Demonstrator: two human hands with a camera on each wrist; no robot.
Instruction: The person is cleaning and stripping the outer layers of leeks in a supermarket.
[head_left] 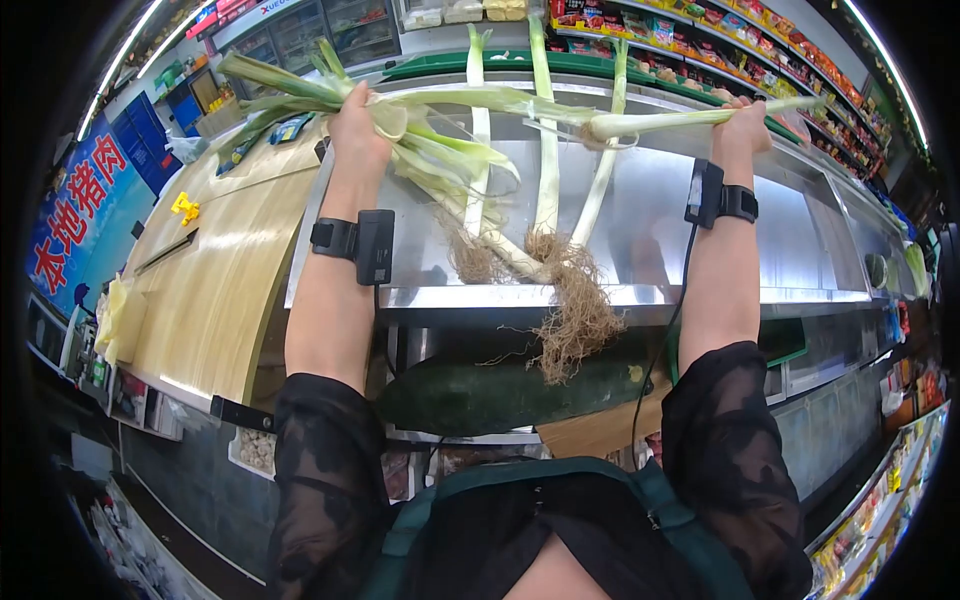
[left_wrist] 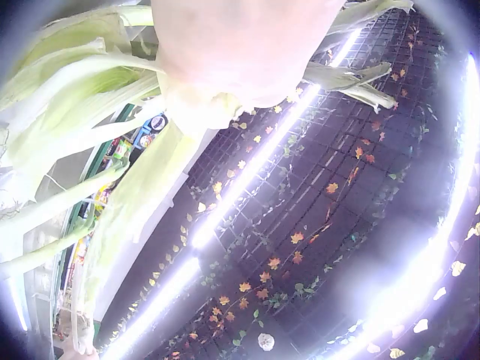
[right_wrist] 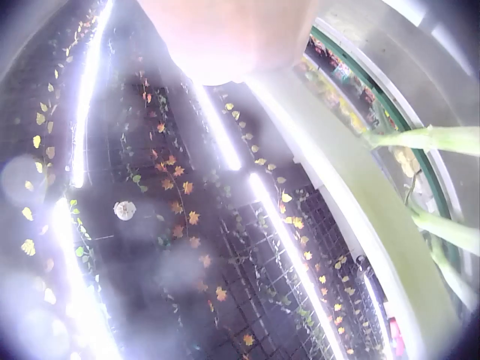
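Note:
My left hand (head_left: 358, 135) grips a bunch of leek leaves (head_left: 290, 88) above the left end of the steel counter; loose leaves fan out below it. My right hand (head_left: 744, 124) holds the stalk of a leek (head_left: 660, 122), stretched sideways between both hands. In the left wrist view, pale leaves (left_wrist: 135, 199) run down from the left hand. The right wrist view has the pale stalk (right_wrist: 352, 202) leading away from the right hand, whose fingers are mostly hidden. Three more leeks (head_left: 547, 170) lie on the counter, their brown roots (head_left: 575, 315) spilling over its front edge.
The steel counter (head_left: 660, 240) spans the middle, with a wooden board (head_left: 220, 270) on the left. Beneath the counter lies a large dark green melon (head_left: 480, 390) beside cardboard (head_left: 600, 425). Shelves of packaged goods (head_left: 720, 50) stand behind.

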